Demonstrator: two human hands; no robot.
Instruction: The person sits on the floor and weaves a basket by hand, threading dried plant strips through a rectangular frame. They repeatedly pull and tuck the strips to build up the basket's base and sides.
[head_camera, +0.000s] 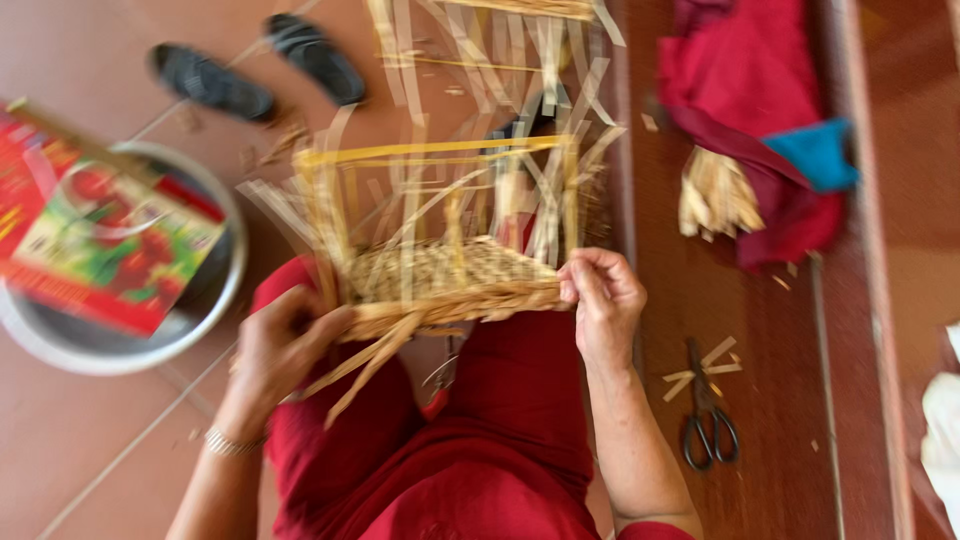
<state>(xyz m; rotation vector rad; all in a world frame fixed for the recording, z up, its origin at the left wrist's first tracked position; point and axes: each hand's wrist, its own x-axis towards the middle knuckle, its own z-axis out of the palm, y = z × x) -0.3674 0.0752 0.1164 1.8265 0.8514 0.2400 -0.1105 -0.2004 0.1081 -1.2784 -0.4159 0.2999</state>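
Observation:
A half-woven straw basket (450, 275) rests on my lap, its woven band low and loose pale strips standing up around a yellow frame. My left hand (280, 350) grips the basket's near left corner, where several straw strands trail down. My right hand (600, 300) pinches the woven rim at the near right corner. A bracelet sits on my left wrist. I wear red clothing. The picture is motion-blurred.
A metal basin (215, 305) with a red and green printed box (90, 235) on it sits at left. Two dark sandals (260, 70) lie on the tiled floor beyond. Black scissors (705, 420) and strip offcuts lie at right, near a straw bundle (715, 195) and red cloth (745, 90).

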